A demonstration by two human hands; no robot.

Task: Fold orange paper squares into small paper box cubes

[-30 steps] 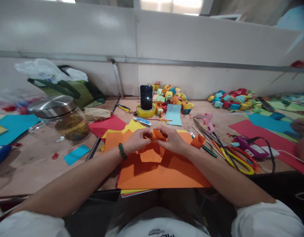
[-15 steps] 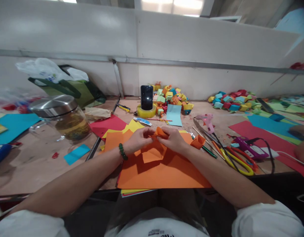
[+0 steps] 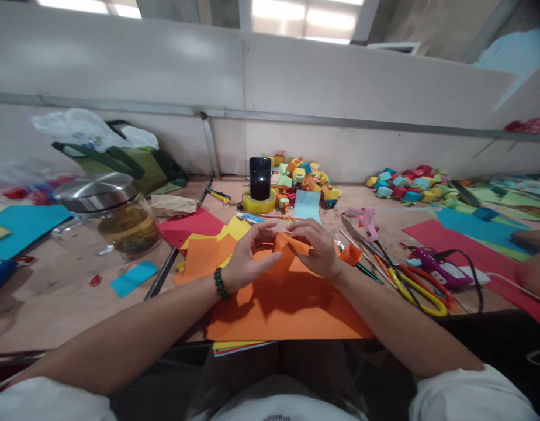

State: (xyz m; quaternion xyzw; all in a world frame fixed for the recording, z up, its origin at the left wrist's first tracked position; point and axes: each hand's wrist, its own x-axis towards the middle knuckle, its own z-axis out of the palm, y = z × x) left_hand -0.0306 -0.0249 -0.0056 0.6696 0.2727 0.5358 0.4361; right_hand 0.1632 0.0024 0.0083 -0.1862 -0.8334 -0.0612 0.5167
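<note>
A folded piece of orange paper (image 3: 288,247) stands between my hands, above large orange sheets (image 3: 291,316) stacked over yellow and other coloured ones. My right hand (image 3: 317,250) pinches its right side between thumb and fingers. On the left, my left hand (image 3: 251,258), with a green bead bracelet at the wrist, has its thumb and fingers spread apart. Its thumb tip is close to the paper; whether it touches, I cannot tell. Beside my right wrist lies a small folded orange paper box (image 3: 351,255). My fingers partly hide the held piece.
Behind stand a phone (image 3: 260,178) on a yellow tape roll (image 3: 259,202) and a pile of paper cubes (image 3: 303,175). To the right are a pink glue gun (image 3: 365,221), scissors (image 3: 416,292) and another person's hand (image 3: 533,275). A glass jar (image 3: 127,228) stands left.
My left hand has let go of the orange paper and opened out to the left. In my right hand the piece has turned and now stands more upright. The view has tilted slightly.
</note>
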